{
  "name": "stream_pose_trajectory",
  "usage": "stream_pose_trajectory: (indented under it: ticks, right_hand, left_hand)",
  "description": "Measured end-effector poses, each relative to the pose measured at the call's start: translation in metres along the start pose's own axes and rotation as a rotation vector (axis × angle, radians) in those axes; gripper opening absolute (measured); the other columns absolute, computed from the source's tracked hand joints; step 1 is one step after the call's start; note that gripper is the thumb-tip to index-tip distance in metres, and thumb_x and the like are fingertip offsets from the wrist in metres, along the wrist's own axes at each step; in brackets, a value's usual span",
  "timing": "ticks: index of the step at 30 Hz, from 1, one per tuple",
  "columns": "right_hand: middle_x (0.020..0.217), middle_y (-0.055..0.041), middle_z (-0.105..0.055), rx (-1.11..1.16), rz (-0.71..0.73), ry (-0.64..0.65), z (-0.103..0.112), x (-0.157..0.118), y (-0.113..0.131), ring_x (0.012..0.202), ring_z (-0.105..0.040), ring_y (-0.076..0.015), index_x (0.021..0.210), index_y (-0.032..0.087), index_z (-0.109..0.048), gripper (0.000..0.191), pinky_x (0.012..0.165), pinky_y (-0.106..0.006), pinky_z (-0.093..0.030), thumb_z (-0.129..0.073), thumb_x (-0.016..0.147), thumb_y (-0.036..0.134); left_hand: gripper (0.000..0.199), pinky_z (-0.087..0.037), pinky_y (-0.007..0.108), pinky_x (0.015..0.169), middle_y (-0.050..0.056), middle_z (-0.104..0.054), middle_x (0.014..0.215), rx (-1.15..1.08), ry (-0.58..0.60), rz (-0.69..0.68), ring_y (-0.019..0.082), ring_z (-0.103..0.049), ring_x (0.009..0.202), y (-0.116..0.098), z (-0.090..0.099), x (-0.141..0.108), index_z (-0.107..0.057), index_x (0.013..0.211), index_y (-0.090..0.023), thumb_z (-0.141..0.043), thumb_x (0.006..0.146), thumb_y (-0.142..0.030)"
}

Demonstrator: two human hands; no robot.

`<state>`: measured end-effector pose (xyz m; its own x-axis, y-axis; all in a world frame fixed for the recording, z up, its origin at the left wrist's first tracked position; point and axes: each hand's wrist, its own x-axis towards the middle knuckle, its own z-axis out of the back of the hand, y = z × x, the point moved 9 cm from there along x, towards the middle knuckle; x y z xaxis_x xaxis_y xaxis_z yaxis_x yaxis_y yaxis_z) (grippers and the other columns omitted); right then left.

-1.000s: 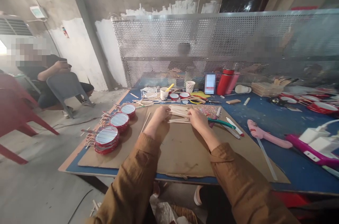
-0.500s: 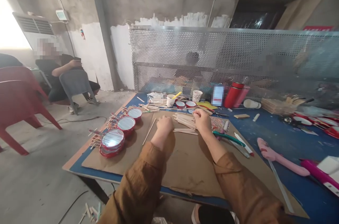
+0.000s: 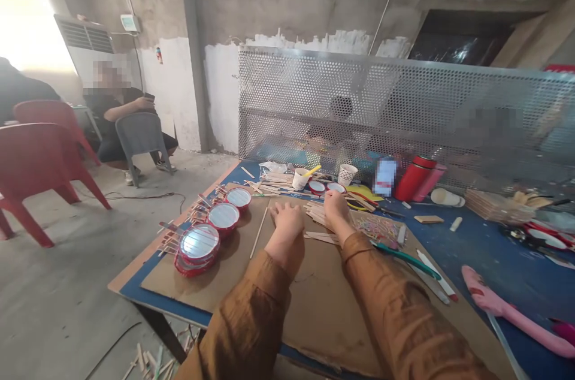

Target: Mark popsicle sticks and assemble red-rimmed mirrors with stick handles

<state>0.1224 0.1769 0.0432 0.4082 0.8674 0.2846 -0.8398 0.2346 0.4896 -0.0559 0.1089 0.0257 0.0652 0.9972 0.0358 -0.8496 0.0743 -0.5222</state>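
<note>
Your left hand (image 3: 287, 223): grip apart, lone stick (image 3: 259, 234) at nine o'clock.
Your right hand (image 3: 336, 210): stick pile (image 3: 316, 213) at nine o'clock; grip hidden, cannot tell.

Red bottle (image 3: 414, 180) before perforated metal screen (image 3: 287, 89), grey chair (image 3: 140, 131) leftward

Glare blows out the upper left, and the edges stretch.

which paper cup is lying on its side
The rightmost paper cup, beside the pink bottle; the left cup and the patterned middle cup stand upright.
</note>
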Motion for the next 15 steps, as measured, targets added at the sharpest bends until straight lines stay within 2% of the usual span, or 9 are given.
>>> stream_pose_trajectory:
  ticks: [4,8,12,15]
  right_hand:
    - [0.107,-0.0141,-0.065,-0.123,0.089,0.045,-0.017,0.008,0.017,0.096,-0.059,-0.024,0.111,0.019,-0.066,0.037,0.077,-0.034,-0.043,-0.037,0.087,0.019]
    - [0.109,-0.0152,-0.063,-0.239,0.184,0.07,-0.028,0.017,0.027,0.101,-0.058,-0.0233,0.113,0.015,-0.063,0.035,0.083,-0.037,-0.043,-0.035,0.092,0.019]
    - [0.111,-0.009,-0.06,-0.338,0.261,0.109,-0.036,0.024,0.033,0.102,-0.058,-0.0207,0.111,0.014,-0.059,0.029,0.088,-0.042,-0.046,-0.05,0.092,0.034]
    - [0.113,-0.0076,-0.059,-0.396,0.299,0.151,-0.04,0.026,0.034,0.102,-0.058,-0.0202,0.11,0.015,-0.059,0.029,0.088,-0.043,-0.047,-0.054,0.09,0.035]
  left_hand:
    - [0.036,-0.025,0.048,0.097,0.017,-0.052,0.119,0.107,0.009,-0.086,0.035,-0.038,0.117,-0.014,0.002,-0.003,-0.061,0.112,-0.018,-0.049,0.078,-0.017]
    - [0.037,-0.031,0.047,0.093,0.016,-0.051,0.12,0.103,0.031,-0.094,0.033,-0.042,0.113,-0.016,-0.005,-0.003,-0.061,0.113,-0.021,-0.043,0.082,-0.018]
    - [0.034,-0.036,0.046,0.087,0.016,-0.051,0.119,0.076,0.058,-0.113,0.034,-0.044,0.11,-0.016,-0.017,0.004,-0.061,0.111,-0.021,-0.049,0.079,-0.02]
    - [0.036,-0.037,0.045,0.087,0.014,-0.049,0.122,0.017,0.073,-0.146,0.033,-0.045,0.11,-0.022,-0.025,0.01,-0.058,0.113,-0.023,-0.057,0.077,-0.026]
